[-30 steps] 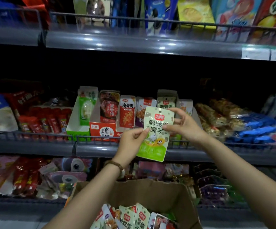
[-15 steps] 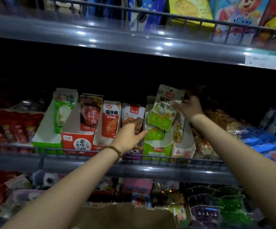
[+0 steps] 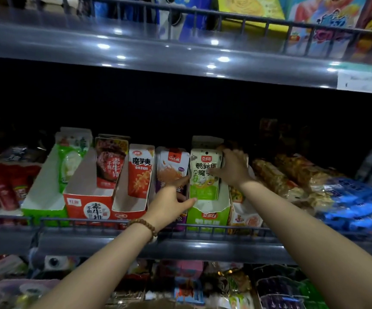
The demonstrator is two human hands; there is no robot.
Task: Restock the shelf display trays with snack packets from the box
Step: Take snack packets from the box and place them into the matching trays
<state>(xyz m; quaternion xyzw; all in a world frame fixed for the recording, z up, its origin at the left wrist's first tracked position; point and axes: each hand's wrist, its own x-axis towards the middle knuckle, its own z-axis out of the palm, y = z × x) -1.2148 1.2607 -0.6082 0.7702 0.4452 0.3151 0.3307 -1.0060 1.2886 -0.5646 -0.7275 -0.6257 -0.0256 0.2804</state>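
Observation:
A white-and-green snack packet (image 3: 204,175) stands upright inside the green display tray (image 3: 207,219) on the middle shelf. My right hand (image 3: 233,169) grips the packet's upper right edge from the side. My left hand (image 3: 169,204) pinches the tray's left front wall, thumb inside the cut-out, fingers outside against the purple tray (image 3: 171,166). Only a brown sliver of the cardboard box (image 3: 158,306) shows at the bottom edge; its packets are hidden.
To the left stand an orange-red tray (image 3: 133,195), a red tray (image 3: 87,206) and a green-white tray (image 3: 44,197), each with room at the front. A wire rail (image 3: 203,229) runs along the shelf edge. Blue packets (image 3: 354,204) lie right. The upper shelf (image 3: 180,56) overhangs.
My right hand lowered the packet from above the tray down into it, upright. My left hand shifted right from the purple tray onto the green tray's wall. The view rose, so the box dropped out of sight.

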